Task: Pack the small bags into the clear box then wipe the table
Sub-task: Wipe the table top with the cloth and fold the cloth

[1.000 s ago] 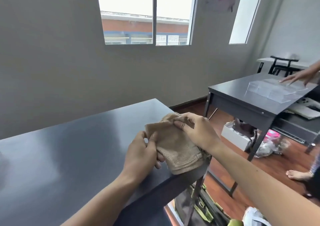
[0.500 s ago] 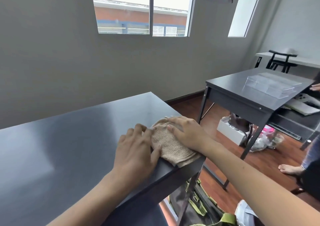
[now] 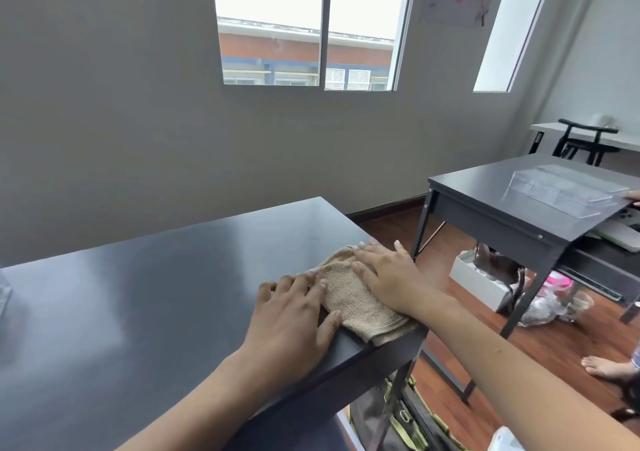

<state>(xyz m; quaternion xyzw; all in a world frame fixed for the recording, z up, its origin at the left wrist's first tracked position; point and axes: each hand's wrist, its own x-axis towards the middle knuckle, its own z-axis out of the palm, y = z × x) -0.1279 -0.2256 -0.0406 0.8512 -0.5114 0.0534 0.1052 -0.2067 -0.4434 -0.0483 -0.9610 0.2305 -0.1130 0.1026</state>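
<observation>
Fingers (image 3: 313, 286) of left hand (image 3: 294, 315) and right hand (image 3: 391, 277) spread flat, released, pressing tan cloth (image 3: 356, 303) onto worktop (image 3: 156, 294) corner; a second ago cloth was held lifted. Wiping starts. Clear box (image 3: 564, 191) on neighbouring table.

Both hands flat, palms down, fingers spread: left hand (image 3: 294, 315) nearer, right hand (image 3: 391, 277) farther.

no readable text, labels, brands or numbers anywhere in view
</observation>
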